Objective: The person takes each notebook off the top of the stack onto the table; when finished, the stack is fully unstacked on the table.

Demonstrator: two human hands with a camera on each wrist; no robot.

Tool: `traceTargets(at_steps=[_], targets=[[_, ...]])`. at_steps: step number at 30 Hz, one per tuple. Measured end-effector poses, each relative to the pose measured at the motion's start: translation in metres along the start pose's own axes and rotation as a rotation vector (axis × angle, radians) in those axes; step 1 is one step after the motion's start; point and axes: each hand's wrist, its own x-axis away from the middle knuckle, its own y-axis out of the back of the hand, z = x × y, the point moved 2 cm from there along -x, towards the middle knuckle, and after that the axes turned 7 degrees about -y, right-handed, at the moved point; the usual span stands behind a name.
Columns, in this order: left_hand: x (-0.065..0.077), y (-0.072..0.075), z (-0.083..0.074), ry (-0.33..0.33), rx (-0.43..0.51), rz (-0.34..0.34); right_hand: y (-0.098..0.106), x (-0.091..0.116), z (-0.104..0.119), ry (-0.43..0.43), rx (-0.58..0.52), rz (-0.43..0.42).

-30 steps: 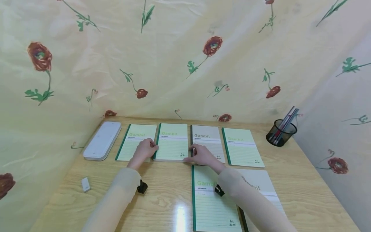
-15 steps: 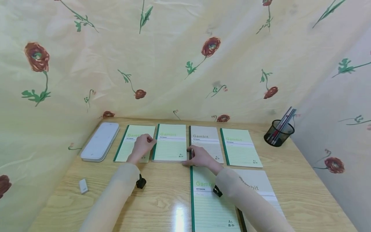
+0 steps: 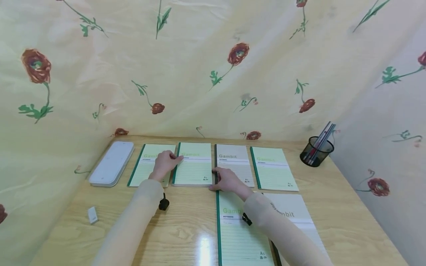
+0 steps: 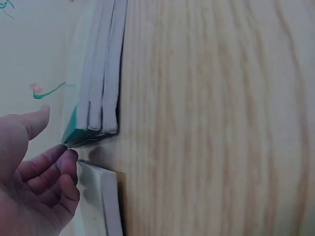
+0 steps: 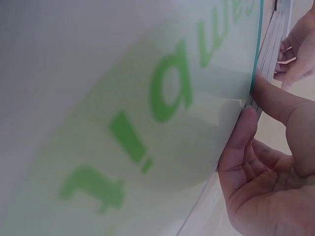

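Note:
In the head view a stack of green-spined Gambit notebooks [image 3: 192,171] lies second from left in the back row. The left wrist view shows three layers in this stack [image 4: 106,73]. My left hand [image 3: 164,163] is at its spine side, above the leftmost green notebook [image 3: 141,177], thumb apart and other fingers loosely bent. My right hand [image 3: 229,181] is at the stack's right side near its front corner, its fingers bent a little and over the left edge of the grey notebook [image 3: 236,159]. Neither hand grips a notebook.
Another green notebook [image 3: 274,170] ends the row. Larger green [image 3: 243,240] and grey [image 3: 293,207] notebooks lie in front, under my right forearm. A white flat case [image 3: 113,162], a small white block [image 3: 92,215] and a black mesh pen cup [image 3: 316,151] stand around.
My left hand has slid slightly toward the back along the stack's spine side. My right hand stays near the front right corner. The head view has shifted a little to the right.

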Motion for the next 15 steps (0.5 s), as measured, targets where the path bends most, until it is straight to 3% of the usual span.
traceTargets(at_steps=[7,15], targets=[[-0.0023,-0.0025,0.0004,0.016,-0.025,0.008,0.0012,0.0036,0.0038,-0.003,0.005,-0.011],[-0.0054,-0.0078,-0.0014,0.027,-0.123,-0.014,-0.0001,0.0027,0.0035,-0.013,0.026,-0.017]])
